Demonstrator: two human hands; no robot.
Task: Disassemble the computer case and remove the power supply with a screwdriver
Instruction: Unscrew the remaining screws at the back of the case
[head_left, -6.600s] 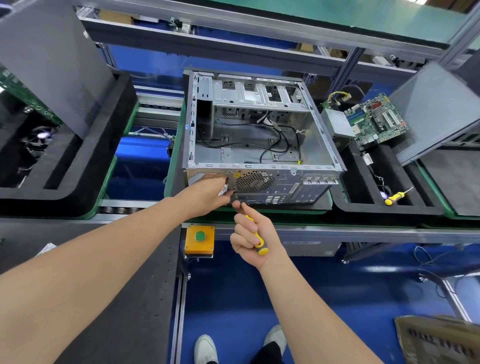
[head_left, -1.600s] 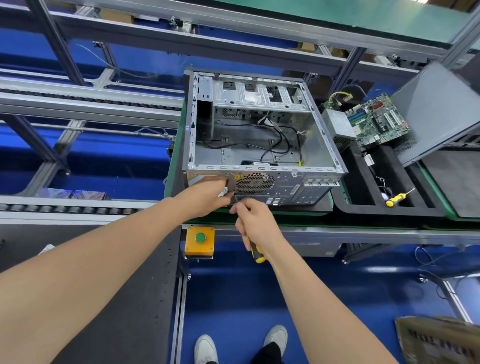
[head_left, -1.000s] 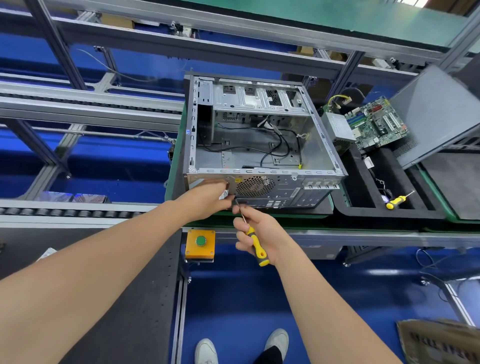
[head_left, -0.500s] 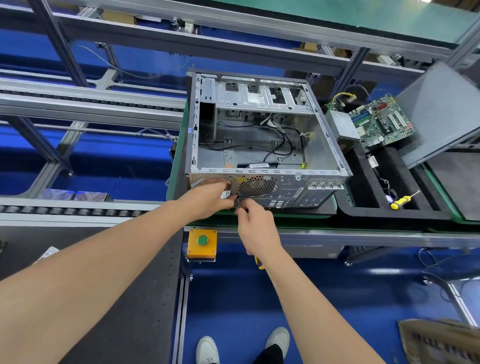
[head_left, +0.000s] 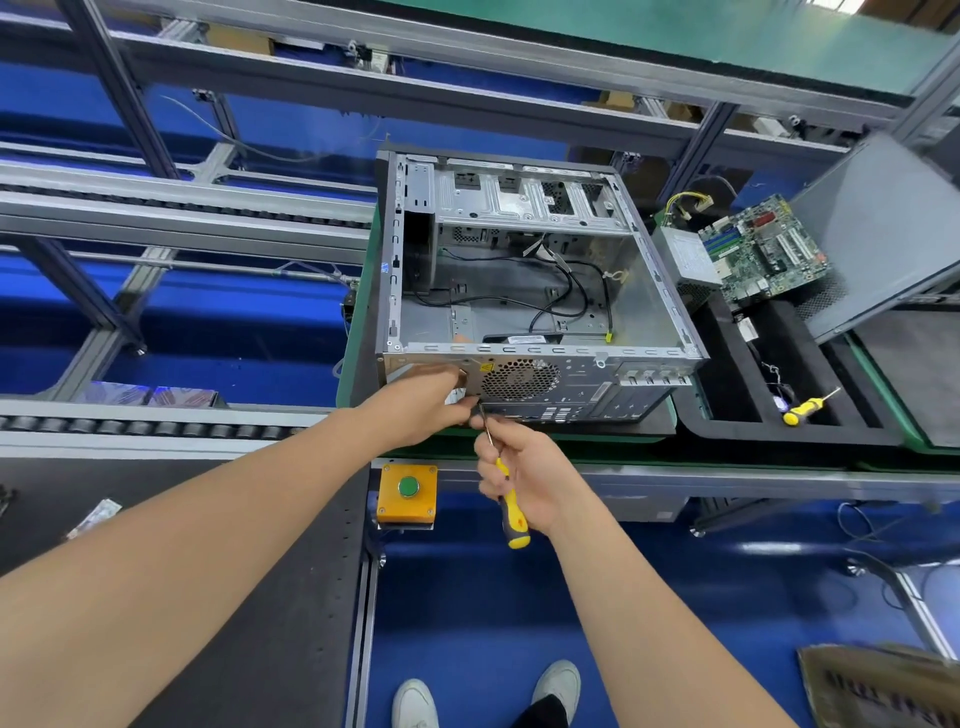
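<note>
Hands first: the right hand (head_left: 524, 480) is wrapped round the yellow-handled screwdriver (head_left: 511, 514), whose tip points up at the back panel of the computer case (head_left: 641, 291). The left hand (head_left: 423, 400) lies bent-fingered against that panel just beside the tip; whether it pinches anything cannot be told. The case lies on its side on the table (head_left: 779, 475), at 12 o'clock from the hands, open face up. Its side cover is off and the inside looks nearly bare, with only loose black cables (head_left: 566, 291) on the floor. At 2 o'clock, outside the case, a circuit board (head_left: 763, 254) and a grey box (head_left: 685, 257) with yellow wires, probably a power supply, rest together. Most of the stripping seems done; a back-panel screw appears to be the step in hand.
</note>
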